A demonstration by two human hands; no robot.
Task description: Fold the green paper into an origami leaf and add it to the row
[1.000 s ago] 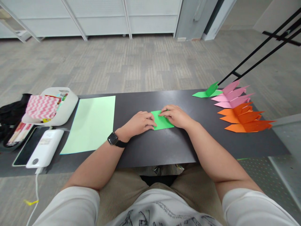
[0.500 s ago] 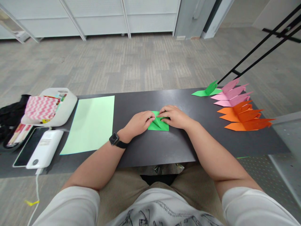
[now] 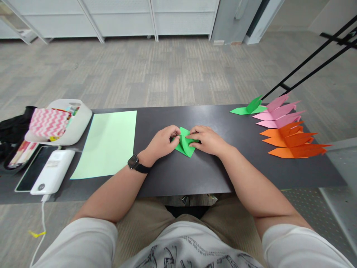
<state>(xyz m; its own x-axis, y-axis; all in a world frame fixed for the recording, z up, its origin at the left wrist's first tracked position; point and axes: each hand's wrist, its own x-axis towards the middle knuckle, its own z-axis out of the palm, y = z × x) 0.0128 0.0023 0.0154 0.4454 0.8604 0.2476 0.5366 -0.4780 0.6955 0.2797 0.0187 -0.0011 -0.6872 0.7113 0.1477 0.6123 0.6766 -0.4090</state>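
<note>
A green sheet of origami paper [image 3: 187,146], creased and partly folded, is on the dark table between my hands. One corner points toward me and a fold stands raised in its middle. My left hand [image 3: 165,140] pinches its left side between thumb and fingers. On the right side, the fingers of my right hand [image 3: 206,139] are closed on the paper's edge. The fingertips cover parts of both edges. Folded paper shapes stand at the table's right: a green one [image 3: 249,108], several pink ones [image 3: 279,111] and several orange ones [image 3: 297,149].
A pale green sheet [image 3: 107,143] lies to the left on the table [image 3: 178,182]. Beyond it are a white basket [image 3: 80,126] with a pink zigzag pouch [image 3: 48,123], a phone [image 3: 29,175], and a white power bank [image 3: 52,172] with a cable. Black bars [image 3: 306,57] rise behind the right end.
The green paper has turned from square-on to a diamond position, and its middle fold stands up more. My left hand has shifted slightly up and its fingers have curled. The view has tilted a little.
</note>
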